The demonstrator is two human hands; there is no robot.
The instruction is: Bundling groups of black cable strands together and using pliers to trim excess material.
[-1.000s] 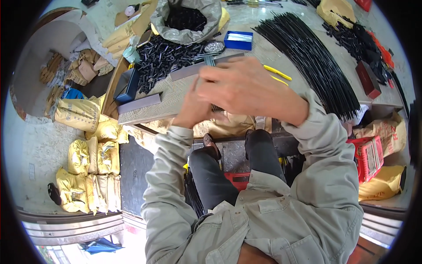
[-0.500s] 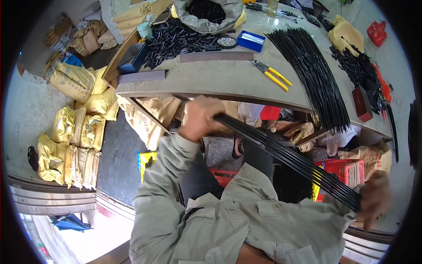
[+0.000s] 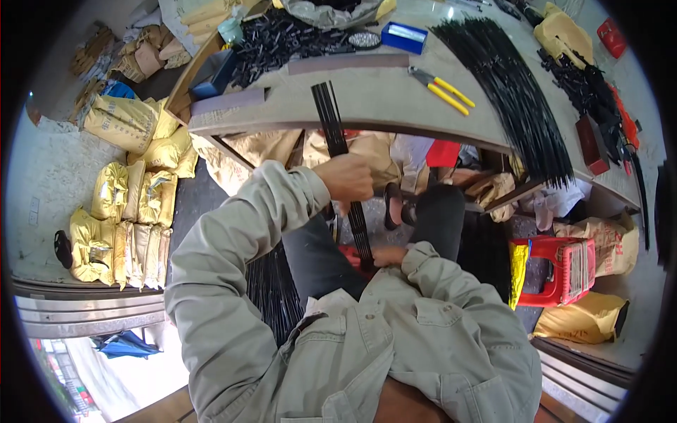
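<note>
A bundle of thin black rods (image 3: 330, 121) stands steeply in front of my body, its far end reaching over the near edge of the workbench (image 3: 352, 106). My left hand (image 3: 345, 178) is closed round the bundle near its middle. Down at its lower end, close to my jacket front, my right hand (image 3: 389, 256) is closed on the rods; its fingertips are partly hidden. More black rods (image 3: 271, 296) lean beside my left leg, half covered by my sleeve.
On the bench lie yellow-handled pliers (image 3: 446, 90), a wide spread of long black rods (image 3: 508, 99), a heap of small black parts (image 3: 282, 53) and a blue box (image 3: 404, 37). A red plastic crate (image 3: 564, 268) stands at right; yellow sacks (image 3: 109, 190) are stacked at left.
The bundle has swung from a long slant toward the far right to a steep stance before me. My right hand has come in from the far right to my lap; the left stays on the rods.
</note>
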